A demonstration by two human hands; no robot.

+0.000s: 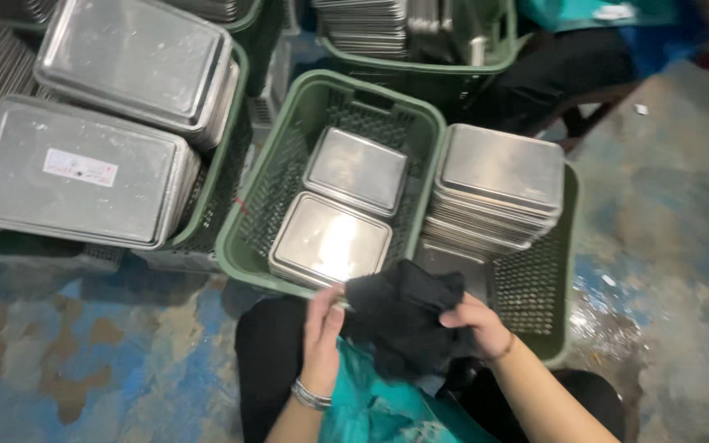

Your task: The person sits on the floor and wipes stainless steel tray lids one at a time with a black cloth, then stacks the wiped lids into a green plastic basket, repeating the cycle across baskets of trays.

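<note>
Far left, two big upturned steel trays lie stacked over a green crate, the nearer one bearing a white label. Moving in to the centre, the left hand comes up from the lap, a silver bracelet on the wrist, fingers flat and close together, pressed against the left edge of the black cloth. The cloth sits right between both hands, bunched and crumpled, dark and matte, folds running every way, draped over the near rim of the green basket. Inside that basket, two small steel trays lie bottom-up, one behind the other, the nearer one catching a bright glare and just touching the cloth's left corner. On to the right hand: fingers curled and clamped on the cloth's right side, thumb on top, a thin band on the wrist. Just beyond it, a tall stack of steel trays stands in a second green basket. A teal garment shows in the lap. Wet, blue-stained floor to the right.
</note>
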